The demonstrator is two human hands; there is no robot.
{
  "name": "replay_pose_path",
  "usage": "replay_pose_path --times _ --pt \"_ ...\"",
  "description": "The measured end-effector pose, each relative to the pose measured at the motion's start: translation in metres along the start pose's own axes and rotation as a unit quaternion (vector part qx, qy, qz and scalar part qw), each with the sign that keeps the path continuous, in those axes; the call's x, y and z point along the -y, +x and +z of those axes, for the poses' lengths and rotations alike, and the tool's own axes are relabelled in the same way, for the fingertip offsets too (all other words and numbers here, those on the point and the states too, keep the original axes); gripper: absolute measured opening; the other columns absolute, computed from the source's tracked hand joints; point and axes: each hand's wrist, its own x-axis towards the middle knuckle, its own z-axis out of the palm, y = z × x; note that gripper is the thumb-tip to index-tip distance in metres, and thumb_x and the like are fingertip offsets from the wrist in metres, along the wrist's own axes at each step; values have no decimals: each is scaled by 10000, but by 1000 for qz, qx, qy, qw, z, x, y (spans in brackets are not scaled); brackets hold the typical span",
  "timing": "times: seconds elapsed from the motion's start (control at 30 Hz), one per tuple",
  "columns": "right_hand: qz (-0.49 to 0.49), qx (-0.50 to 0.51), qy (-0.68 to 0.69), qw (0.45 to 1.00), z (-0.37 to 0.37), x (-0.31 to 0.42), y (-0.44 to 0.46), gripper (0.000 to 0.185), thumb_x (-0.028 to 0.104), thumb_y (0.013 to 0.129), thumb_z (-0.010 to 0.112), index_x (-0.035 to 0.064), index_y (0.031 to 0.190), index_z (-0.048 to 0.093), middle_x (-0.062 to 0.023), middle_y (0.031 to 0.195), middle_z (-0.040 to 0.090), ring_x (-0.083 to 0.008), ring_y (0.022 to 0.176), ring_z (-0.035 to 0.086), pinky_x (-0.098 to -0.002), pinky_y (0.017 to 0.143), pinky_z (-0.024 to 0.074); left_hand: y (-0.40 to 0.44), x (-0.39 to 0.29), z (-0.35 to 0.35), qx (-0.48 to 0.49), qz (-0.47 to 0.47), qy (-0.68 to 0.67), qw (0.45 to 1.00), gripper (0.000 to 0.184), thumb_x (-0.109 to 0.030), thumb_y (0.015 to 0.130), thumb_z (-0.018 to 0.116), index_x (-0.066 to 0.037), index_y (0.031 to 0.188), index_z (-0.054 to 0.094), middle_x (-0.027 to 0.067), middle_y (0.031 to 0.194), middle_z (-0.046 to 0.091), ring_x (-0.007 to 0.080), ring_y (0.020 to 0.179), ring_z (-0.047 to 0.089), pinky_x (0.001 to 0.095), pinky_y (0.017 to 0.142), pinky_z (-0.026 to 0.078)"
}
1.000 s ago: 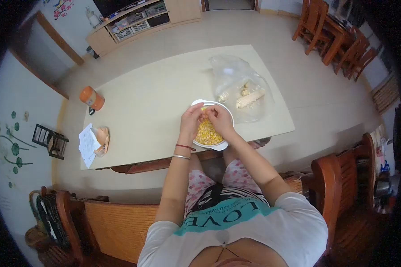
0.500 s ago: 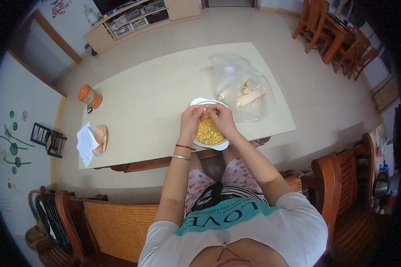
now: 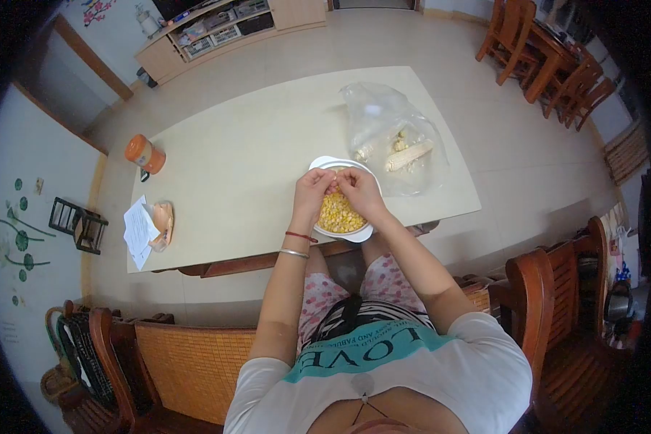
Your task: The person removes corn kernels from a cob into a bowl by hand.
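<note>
A white two-handled bowl holding loose yellow corn kernels stands at the table's near edge. Over its far half, my left hand and my right hand meet at the fingertips, thumbs and fingers pinched together. Whatever small thing sits between them is mostly hidden; only a pale bit shows. Just right of the bowl lies a clear plastic bag, with a stripped corn cob and smaller cob pieces in or on it.
The pale table also bears an orange-lidded jar at the far left. Papers and a tan packet lie at its left end. A wooden armchair is on the right.
Both hands stay over the bowl with fingertips together; only the fingers have shifted slightly. The bowl, bag and cob look the same, apart from a tiny shift of the whole view.
</note>
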Motion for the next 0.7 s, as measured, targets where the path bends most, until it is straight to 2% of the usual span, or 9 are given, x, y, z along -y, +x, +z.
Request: replay_pose_path --times 0.3,0.4,0.5,0.7 --pt "-49 -12 -79 996 1 -12 3 114 98 870 573 -5 825 591 -9 669 566 -64 607 493 -226 546 406 -6 -7 5 -6 34 68 997 88 -85 861 603 -8 818 599 36 713 603 88 616 540 210 576 444" --pt "-29 -1 -59 998 0 -10 3 112 96 862 575 -6 815 586 -8 673 561 -62 614 489 -228 551 407 -8 -8 6 -1 42 83 996 90 -95 848 604 -7 827 607 27 722 599 88 640 539 220 593 446" --pt "-4 2 -64 998 -1 -13 5 97 90 815 592 -8 813 591 -77 703 620 -129 642 571 -274 595 451 -7 -6 5 -3 38 82 996 85 -83 849 599 0 838 608 31 726 603 91 642 545 222 594 452" --pt "11 -1 3 1000 -2 -5 2 99 90 808 605 -9 806 599 -68 694 616 -117 633 564 -266 592 450 -7 -4 4 4 35 73 997 88 -81 856 588 4 863 608 39 737 610 95 642 548 225 598 459"
